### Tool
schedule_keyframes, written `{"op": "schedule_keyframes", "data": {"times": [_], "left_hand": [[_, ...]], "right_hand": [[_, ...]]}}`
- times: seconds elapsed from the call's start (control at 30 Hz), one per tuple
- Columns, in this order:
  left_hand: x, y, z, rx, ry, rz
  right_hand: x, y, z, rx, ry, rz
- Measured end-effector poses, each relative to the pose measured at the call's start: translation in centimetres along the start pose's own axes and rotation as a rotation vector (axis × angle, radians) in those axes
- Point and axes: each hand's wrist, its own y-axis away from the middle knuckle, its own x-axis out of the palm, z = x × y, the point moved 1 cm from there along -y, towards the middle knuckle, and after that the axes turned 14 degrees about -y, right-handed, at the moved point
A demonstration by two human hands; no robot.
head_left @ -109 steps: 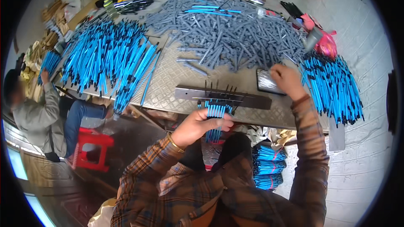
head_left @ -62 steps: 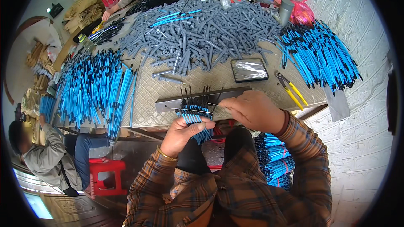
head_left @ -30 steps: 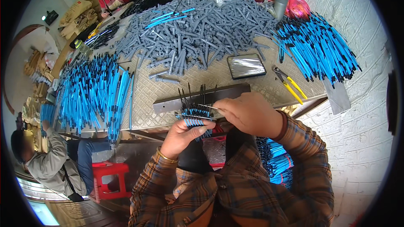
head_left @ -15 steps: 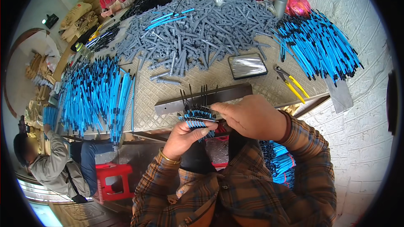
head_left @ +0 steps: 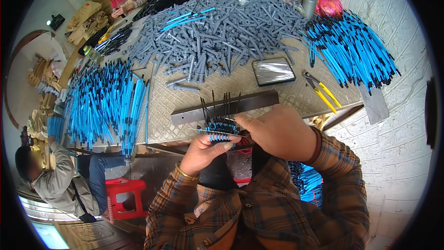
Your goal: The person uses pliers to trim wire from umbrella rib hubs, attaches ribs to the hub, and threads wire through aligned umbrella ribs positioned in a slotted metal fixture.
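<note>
My left hand is closed around a flat row of thin blue-and-black rods, thumb on the near side. A straight metal wire crosses the row just above the thumb. Several black tips stick up from the row toward the table. At the row's right end, my right hand has its fingers curled in a pinch. A thin bright wire end shows by its index fingertip; the rest is hidden by the hand. Beyond both hands, a dark metal bar lies along the table's near edge.
A large heap of grey plastic tubes covers the table's middle. Blue-and-black rods are piled at left and right. A black tray of metal wires lies near yellow-handled pliers. Co-workers sit at the far side and at left.
The row of rods has shifted slightly right and tilted a little, and its crossing wire slants more. Both hands keep their grips. The far co-worker's hands have moved slightly.
</note>
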Motion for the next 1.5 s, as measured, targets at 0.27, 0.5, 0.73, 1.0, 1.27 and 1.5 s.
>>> {"op": "schedule_keyframes", "data": {"times": [0.27,0.5,0.73,1.0,1.27,1.5], "left_hand": [[0.1,0.0,-0.1,0.01,-0.005,0.026],[0.1,0.0,0.3,-0.011,-0.06,0.086],[0.2,0.0,-0.1,-0.041,0.008,0.081],[-0.1,0.0,-0.1,-0.055,0.048,0.079],[-0.3,-0.3,0.4,-0.001,0.037,0.092],[-0.5,-0.1,0.5,-0.018,0.074,0.073]], "right_hand": [[1.3,-0.1,-1.1,0.2,-0.507,-0.04],[2.1,-0.2,-1.7,0.127,-0.582,-0.041],[-0.5,-1.5,-0.9,0.174,-0.393,0.088],[0.7,-2.4,-1.5,0.059,-0.398,0.046],[-0.1,-3.2,-2.5,0.105,-0.597,0.243],[1.1,-3.3,-3.4,0.012,-0.805,0.206]]}}
